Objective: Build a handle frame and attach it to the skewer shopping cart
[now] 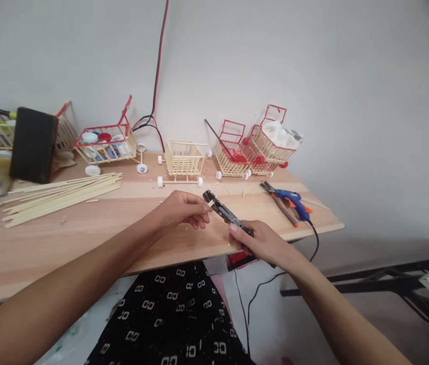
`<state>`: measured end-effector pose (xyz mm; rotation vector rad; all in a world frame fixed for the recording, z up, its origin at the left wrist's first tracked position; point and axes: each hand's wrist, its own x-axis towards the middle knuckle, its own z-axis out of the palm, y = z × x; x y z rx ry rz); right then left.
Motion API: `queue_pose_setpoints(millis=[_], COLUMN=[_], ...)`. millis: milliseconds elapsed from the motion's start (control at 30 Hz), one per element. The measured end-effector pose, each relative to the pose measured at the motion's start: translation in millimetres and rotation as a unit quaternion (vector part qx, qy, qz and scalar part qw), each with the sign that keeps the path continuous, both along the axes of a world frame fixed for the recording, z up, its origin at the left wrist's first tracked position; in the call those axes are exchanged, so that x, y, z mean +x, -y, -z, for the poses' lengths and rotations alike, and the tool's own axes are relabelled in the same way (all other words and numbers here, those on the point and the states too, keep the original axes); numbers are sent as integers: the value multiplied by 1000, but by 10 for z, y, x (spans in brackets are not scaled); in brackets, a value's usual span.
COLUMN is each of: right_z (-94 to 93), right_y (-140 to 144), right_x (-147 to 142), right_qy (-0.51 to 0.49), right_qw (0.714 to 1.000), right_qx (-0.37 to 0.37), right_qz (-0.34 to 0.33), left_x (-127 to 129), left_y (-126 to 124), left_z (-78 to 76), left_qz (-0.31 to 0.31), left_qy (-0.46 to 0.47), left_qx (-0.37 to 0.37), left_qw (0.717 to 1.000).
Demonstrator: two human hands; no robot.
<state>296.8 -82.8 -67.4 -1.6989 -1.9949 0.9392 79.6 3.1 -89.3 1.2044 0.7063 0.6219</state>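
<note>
In the head view, my left hand (184, 208) is just above the counter (142, 205), thumb and forefinger pinching a short pale stick (211, 203). The stick sits at the fingertips, against the head of a black hand tool (226, 215). My right hand (258, 238) is wrapped around the tool's handles near the front edge of the counter, thumb along the top, the tool slanting away toward my left hand. The tip is small and partly covered, so I can't quite tell whether its jaws bite the stick or only touch it.

Just beyond my left hand stands an unpainted wooden cart (184, 161) on white wheels. To the left of that hand lies a loose fan of long sticks (66, 197), and behind them a red-rimmed cart (102, 147) holds bottle caps (90, 137). Farther left, a dark slab (34, 144) stands upright. To the right of my right hand and farther back, a blue glue gun (289, 195) lies against orange-handled pliers (287, 212). Its black cord (316, 234) drops over the counter's edge.
</note>
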Motion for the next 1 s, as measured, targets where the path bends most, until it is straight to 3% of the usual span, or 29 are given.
queue_pose_setpoints(millis=[333,667,1000], right_z=[66,201,237], right_y=[3,-58,-69], right_x=[-44,-100,-106], right_qy=[25,22,86], right_qw=[997,994,989], right_qx=[72,106,124], right_qz=[-7,4,7], left_x=[-9,-15,-25], left_y=[-29,-59,-48], left_z=[47,43,25], left_qz=[0,-15,-27], left_qy=[-27,-54,-65], left_qx=[6,3,40], left_qw=[1000,998,997])
